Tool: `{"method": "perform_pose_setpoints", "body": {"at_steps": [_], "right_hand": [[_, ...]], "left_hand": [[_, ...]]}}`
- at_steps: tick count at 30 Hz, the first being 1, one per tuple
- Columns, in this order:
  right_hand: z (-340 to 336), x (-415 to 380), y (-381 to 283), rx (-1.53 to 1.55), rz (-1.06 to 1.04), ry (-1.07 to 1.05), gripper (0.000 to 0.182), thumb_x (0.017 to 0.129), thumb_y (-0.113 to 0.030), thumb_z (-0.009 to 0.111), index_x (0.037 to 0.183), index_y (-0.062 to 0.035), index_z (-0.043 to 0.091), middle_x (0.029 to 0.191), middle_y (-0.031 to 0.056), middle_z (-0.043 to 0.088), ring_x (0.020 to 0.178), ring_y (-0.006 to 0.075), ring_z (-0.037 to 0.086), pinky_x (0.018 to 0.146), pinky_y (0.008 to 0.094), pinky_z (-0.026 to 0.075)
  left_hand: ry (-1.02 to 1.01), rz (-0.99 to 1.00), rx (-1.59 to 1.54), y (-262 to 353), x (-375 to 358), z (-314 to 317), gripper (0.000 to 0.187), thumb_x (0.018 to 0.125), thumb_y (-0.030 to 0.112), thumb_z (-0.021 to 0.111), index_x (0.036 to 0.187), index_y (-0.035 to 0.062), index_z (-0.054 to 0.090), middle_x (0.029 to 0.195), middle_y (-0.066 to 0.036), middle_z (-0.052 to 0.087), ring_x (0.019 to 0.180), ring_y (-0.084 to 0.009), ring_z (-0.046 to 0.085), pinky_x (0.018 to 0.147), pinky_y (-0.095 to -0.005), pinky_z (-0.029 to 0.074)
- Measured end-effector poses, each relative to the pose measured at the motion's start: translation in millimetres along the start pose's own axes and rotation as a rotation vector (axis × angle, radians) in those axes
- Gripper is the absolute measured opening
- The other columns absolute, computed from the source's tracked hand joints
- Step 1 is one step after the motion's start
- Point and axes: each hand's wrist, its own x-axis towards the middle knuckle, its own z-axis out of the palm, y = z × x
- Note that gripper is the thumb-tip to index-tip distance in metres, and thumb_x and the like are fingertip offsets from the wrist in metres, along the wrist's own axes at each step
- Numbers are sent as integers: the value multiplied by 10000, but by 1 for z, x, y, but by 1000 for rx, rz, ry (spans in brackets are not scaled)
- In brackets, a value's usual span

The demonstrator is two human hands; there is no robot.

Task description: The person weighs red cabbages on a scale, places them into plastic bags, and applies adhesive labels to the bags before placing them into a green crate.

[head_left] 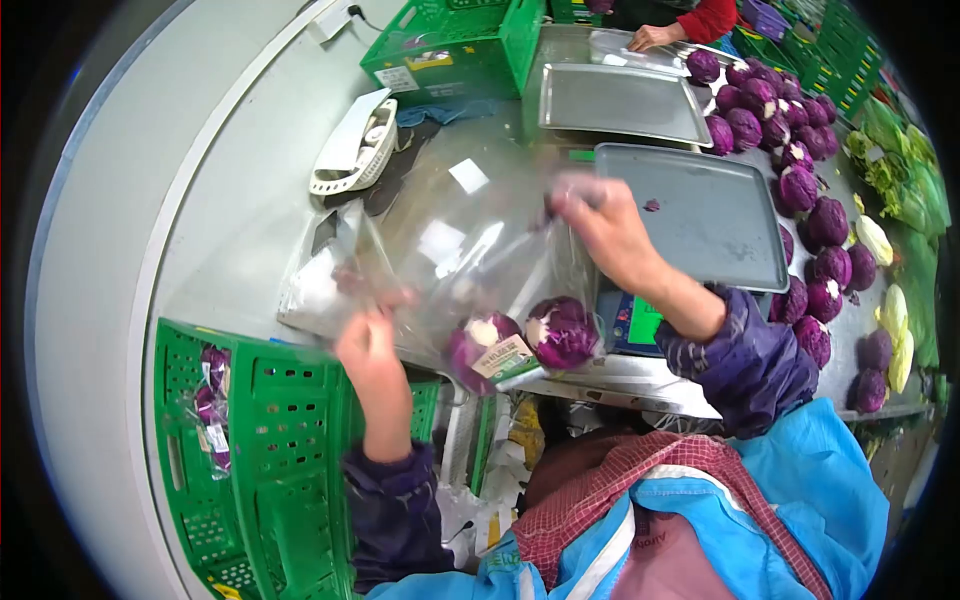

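Spreading across the middle of the frame is a clear plastic bag (520, 250), with two red cabbages (565, 335) side by side in its lower end, just below centre. Its long axis seems to run from upper centre down toward the person's body, cabbage end nearest the body; can't really tell where the mouth is. The left cabbage shows its pale stem patch facing up, the right one has its patch turned left, and a printed label (507, 362) sits slanted across the front, right side higher.

The right hand (605, 215) comes in from the lower right, wrist bent, fingers clenched on the film at upper centre. The left hand (372, 340) is up from the bottom, fingers curled, but it's too blurred to tell if they've got film in them.

All this is over a metal worktop (680, 372). Grey tray (690, 225) right of centre, loose cabbages (827, 222) heaped along the right, green crates (290, 450) lower left and up top, white basket (365, 165) upper left. Someone else's hand (655, 37) pokes in at the top, red sleeve (710, 20).
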Motion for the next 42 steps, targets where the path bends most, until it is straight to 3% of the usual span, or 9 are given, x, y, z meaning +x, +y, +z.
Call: {"method": "perform_pose_setpoints", "body": {"at_steps": [13,19,23,29,31,33,38,40,42], "right_hand": [[-178,-67,-7,139,226,406,293,922,-259,444,1009,9,527,845,113,611,585,211,627,543,298,510],[-212,-125,24,229,520,428,371,881,-274,502,1099,25,471,933,134,611,621,211,621,521,309,506],[-211,-105,-6,-99,339,444,709,706,-348,701,1258,-34,386,964,105,617,920,198,575,825,335,438],[-210,-34,15,-556,455,456,648,678,-244,651,1247,-64,399,1003,186,596,974,284,570,809,365,439],[-224,-35,95,-730,133,614,456,667,-70,593,1112,-55,499,746,102,591,633,145,551,525,265,432],[-219,-57,110,-414,643,426,429,659,-38,561,1086,-48,520,653,75,542,485,141,489,417,281,379],[-210,-81,87,-114,791,338,374,671,-26,566,1045,-20,548,568,29,483,427,103,424,376,246,303],[-212,-83,88,-76,789,309,368,674,-34,566,1041,-14,551,576,32,492,434,100,425,384,249,305],[-213,-83,92,-76,784,284,361,671,-46,569,1029,-10,562,587,38,503,438,97,426,389,252,308]], "left_hand": [[-750,-272,-608,5,35,179,602,940,448,296,937,-92,561,920,-215,615,859,-329,625,802,-430,512],[-868,-962,-516,-8,16,220,745,914,546,159,1059,-93,514,986,-238,600,880,-335,617,784,-439,521],[-806,-1048,-518,-14,15,222,758,920,538,138,1065,-107,511,1032,-229,592,921,-344,599,820,-433,499],[-724,-1146,-617,-19,13,221,675,946,471,198,1052,-123,499,1026,-247,582,900,-348,592,805,-439,498],[-680,-1175,-622,-35,10,218,576,942,409,268,1005,-106,517,1000,-231,591,896,-344,592,805,-440,497],[-631,-1235,-622,-36,6,213,323,875,252,438,897,-55,536,942,-220,595,877,-340,596,794,-446,499],[-665,-1224,-495,-42,23,207,253,816,152,495,990,-30,513,1018,-220,572,781,-332,628,733,-469,518],[-630,-548,-24,-22,32,211,262,785,123,544,1006,-8,493,1120,-235,492,909,-357,583,799,-483,484],[-428,737,721,13,32,225,385,734,131,611,1072,24,464,1198,-224,411,1098,-383,457,897,-487,408]]}}
